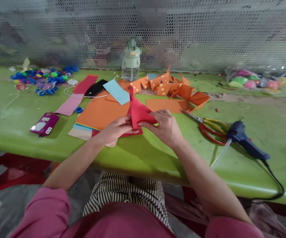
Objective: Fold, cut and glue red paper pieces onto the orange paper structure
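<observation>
A folded piece of red paper (140,112) is held up between my two hands, just above the green table near its front edge. My left hand (119,129) pinches its lower left side. At its right corner my right hand (166,127) grips it, thumb in front and fingers behind. Beneath lies another flat piece of red paper (133,133), partly hidden by the hands. Orange sheets (100,114) are stacked on the left over other coloured sheets. A light blue paper strip (116,92) rests across them. Behind the hands lie folded orange paper pieces (167,88) with pale spots.
Scissors (204,127) with red and yellow handles and a blue glue gun (247,140) lie on the right, its cord hanging over the edge. A water bottle (131,62) stands at the back by the perforated metal panel (83,36). A purple case (45,124) lies left.
</observation>
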A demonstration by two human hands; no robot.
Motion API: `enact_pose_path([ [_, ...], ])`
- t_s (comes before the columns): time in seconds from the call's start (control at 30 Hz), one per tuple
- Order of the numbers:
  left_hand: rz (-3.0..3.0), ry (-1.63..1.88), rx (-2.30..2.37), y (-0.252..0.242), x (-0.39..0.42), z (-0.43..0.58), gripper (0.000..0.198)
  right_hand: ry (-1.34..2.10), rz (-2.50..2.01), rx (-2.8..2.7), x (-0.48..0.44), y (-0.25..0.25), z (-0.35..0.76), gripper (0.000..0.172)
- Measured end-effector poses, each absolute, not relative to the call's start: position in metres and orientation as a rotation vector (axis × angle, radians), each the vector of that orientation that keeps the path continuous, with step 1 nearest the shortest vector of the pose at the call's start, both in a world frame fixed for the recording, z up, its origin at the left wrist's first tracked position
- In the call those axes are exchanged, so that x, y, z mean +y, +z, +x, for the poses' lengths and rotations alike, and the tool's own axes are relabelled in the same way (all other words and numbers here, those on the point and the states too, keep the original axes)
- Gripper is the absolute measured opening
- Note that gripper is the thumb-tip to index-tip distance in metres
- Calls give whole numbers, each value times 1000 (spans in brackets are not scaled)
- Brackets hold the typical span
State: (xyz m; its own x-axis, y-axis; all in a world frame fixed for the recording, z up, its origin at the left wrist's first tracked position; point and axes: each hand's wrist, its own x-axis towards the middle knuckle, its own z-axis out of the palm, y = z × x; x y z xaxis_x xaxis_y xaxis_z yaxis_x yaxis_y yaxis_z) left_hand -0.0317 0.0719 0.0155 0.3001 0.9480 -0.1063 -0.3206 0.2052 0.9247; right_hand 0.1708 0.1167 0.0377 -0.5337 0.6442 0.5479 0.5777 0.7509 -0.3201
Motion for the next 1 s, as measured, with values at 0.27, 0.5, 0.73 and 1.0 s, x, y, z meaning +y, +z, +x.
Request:
enact_pose_path([
  [0.27,1061,1076,903,18,68,-24,41,407,-1065,-2216,114,41,171,35],
  [0.5,1056,1164,968,14,71,-22,41,514,-962,-2246,113,43,172,53],
  [0.73,1310,982,1157,12,67,-24,31,681,-967,-1820,113,52,173,58],
  [1.0,1514,839,1150,19,61,-19,28,1102,-883,-1605,112,53,172,46],
])
